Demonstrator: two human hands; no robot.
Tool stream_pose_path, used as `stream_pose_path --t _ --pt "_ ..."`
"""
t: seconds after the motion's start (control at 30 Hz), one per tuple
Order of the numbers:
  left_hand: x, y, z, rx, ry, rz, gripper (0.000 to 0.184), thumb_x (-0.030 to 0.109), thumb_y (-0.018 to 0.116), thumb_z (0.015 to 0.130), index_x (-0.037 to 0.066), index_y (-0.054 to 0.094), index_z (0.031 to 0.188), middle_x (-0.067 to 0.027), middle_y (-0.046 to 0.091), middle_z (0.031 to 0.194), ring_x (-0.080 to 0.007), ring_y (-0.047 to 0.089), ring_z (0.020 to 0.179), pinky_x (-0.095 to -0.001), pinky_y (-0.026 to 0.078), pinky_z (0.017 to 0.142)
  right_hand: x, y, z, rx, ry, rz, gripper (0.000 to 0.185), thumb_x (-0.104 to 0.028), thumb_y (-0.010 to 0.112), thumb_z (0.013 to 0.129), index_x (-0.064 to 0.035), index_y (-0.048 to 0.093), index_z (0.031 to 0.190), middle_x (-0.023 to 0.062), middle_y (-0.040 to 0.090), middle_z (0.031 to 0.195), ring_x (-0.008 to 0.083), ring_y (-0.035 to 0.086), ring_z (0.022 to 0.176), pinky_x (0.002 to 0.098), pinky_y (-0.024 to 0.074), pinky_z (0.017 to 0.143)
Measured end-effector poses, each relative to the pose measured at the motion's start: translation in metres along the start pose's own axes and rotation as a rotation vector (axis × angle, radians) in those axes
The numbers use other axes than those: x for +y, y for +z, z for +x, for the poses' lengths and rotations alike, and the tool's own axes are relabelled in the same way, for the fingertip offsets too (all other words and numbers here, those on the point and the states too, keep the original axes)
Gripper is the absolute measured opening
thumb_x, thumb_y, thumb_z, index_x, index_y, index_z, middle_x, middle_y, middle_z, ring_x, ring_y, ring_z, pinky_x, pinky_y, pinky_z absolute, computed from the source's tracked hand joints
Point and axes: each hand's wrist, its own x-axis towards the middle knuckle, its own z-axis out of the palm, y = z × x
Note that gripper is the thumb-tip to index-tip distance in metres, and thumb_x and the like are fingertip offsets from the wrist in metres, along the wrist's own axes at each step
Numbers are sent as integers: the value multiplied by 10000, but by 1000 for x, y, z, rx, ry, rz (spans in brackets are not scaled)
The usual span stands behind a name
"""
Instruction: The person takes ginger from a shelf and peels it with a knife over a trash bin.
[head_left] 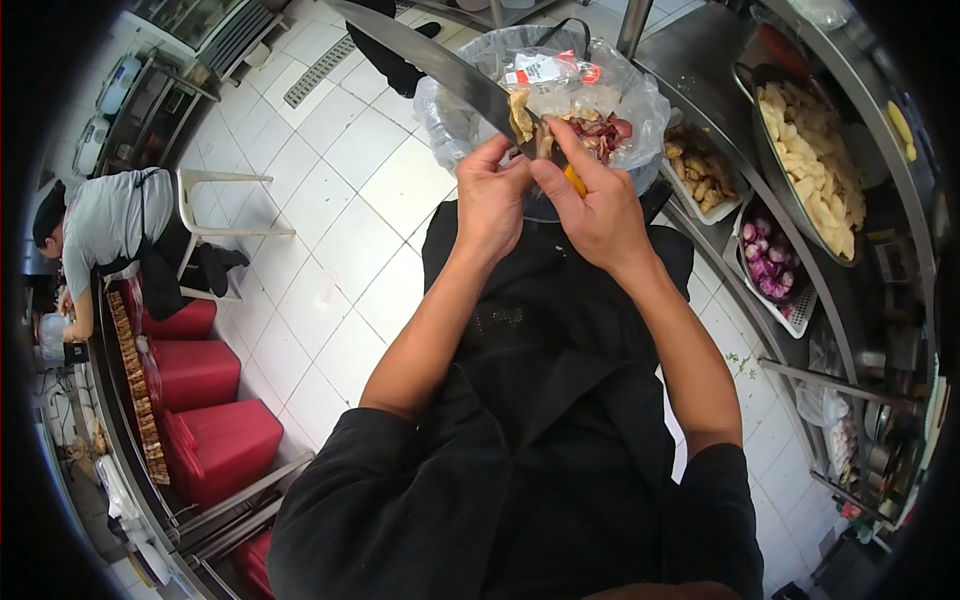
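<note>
A large knife (455,80) slants from the top of the view down to my right hand (600,205), which is closed around its yellow handle. My left hand (490,200) is beside it, thumb and fingers pinched at the lower edge of the blade; what they hold is mostly hidden. A pale, knobbly piece like ginger (520,116) shows against the blade, just above my fingertips. Below the knife stands a bin lined with a clear plastic bag (645,115), holding reddish peelings (605,135) and a torn wrapper.
On the right shelves are a metal bowl of pale peeled pieces (815,165), a basket of ginger-like roots (700,175) and a basket of purple onions (768,260). A person (115,220) leans over the left counter near a white chair (225,178) and red bins (220,440).
</note>
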Motion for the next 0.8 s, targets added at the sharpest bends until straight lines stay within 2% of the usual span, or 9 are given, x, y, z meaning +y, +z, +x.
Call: stream_pose_path --t 0.07,0.17,0.27,0.43,0.53,0.57,0.67,0.8 --pt "8 3 -3 -9 -45 -82 306 -90 502 883 -70 584 1177 -122 643 1142 -176 625 1055 -294 510 890 2 -2 0 7 -35 -24 535 -354 619 928 -2 530 1322 257 667 1075 406 662 984 421 520 833" --pt "1 -11 7 -33 -153 -401 315 -48 462 902 -67 564 1200 -145 623 1174 -218 596 1123 -347 485 966 -1 -6 1 -5 -63 -45 557 -367 627 920 -4 523 1330 256 670 1061 406 669 960 424 524 817" --pt "12 4 2 -21 -107 -352 360 -42 421 902 -62 526 1246 -156 594 1223 -250 570 1164 -383 460 1019 -2 -7 0 -29 -68 -71 620 -385 638 906 14 485 1355 262 679 994 411 679 907 430 530 782" --pt "15 1 4 -39 -197 -365 398 -58 420 891 -54 498 1281 -161 566 1269 -268 565 1175 -395 457 1032 -3 -8 -1 -40 -44 -66 733 -412 655 885 68 410 1382 270 677 884 426 683 826 441 535 727" --pt "18 -1 7 -86 -223 -387 374 -33 443 911 -43 507 1280 -158 570 1262 -267 570 1164 -397 466 1021 -7 -15 -2 -136 48 -114 695 -315 667 907 49 379 1424 274 667 1030 375 684 963 355 512 805" --pt "18 -2 7 -103 -230 -391 363 -19 454 921 -38 510 1279 -155 572 1258 -265 572 1159 -398 470 1017 -6 -15 -3 -131 21 -116 696 -314 665 909 52 375 1425 279 661 1046 377 680 977 356 509 815" --pt "12 -3 9 -100 -207 -336 438 236 507 996 -38 488 1338 -152 538 1325 -238 546 1197 -384 459 1046 -6 -16 -3 -135 -18 -103 702 -317 656 913 58 364 1430 291 647 1089 384 666 1015 359 502 844" --pt "12 0 10 -95 -204 -352 446 298 504 1004 -15 516 1321 -137 532 1335 -238 543 1198 -383 470 1029 -10 -20 -5 -155 -8 -90 701 -332 641 921 55 361 1435 295 646 1087 395 662 1013 358 500 847"
